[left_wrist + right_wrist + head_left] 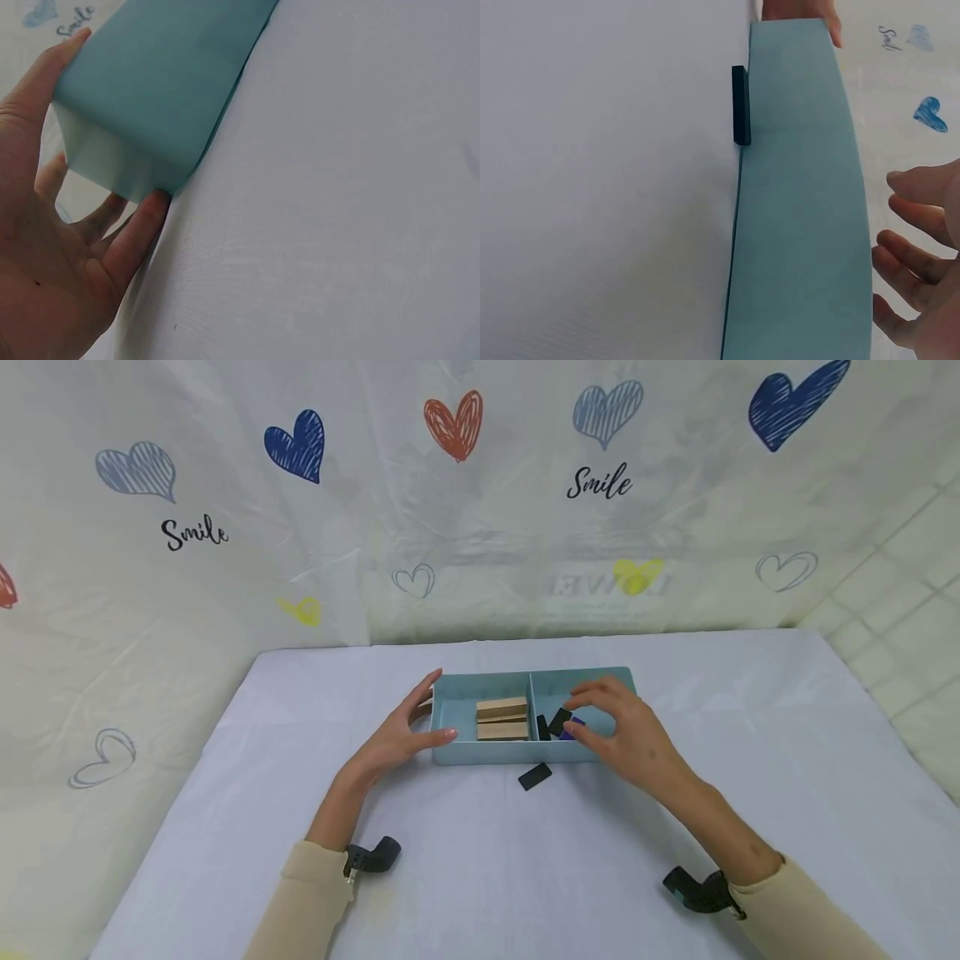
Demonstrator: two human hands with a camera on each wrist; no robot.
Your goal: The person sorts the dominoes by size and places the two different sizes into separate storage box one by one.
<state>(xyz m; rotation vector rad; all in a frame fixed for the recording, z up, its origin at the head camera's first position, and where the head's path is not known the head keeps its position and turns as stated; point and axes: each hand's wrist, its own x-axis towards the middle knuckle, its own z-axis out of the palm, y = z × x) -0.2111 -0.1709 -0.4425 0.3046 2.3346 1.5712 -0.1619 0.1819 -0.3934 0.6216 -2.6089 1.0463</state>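
Observation:
A light blue two-compartment box (480, 753) lies lengthwise on the table. My left hand (397, 739) grips its left end, thumb over the front rim; in the left wrist view the fingers press against the end wall. Several pale wooden blocks (502, 731) are stacked in the left compartment. Over the right compartment hovers my right hand (626, 735), its thumb and fingers bent and apart with nothing visible between them. Below its fingertips are a tilted black block (559, 721), another black block (543, 727) by the divider, and a purple block (568, 732), partly hidden by the thumb.
One black block (535, 776) lies on the white tablecloth (480, 860) just in front of the box. A backdrop sheet (510, 510) printed with hearts hangs behind the table. Each wrist wears a black camera band (375, 855).

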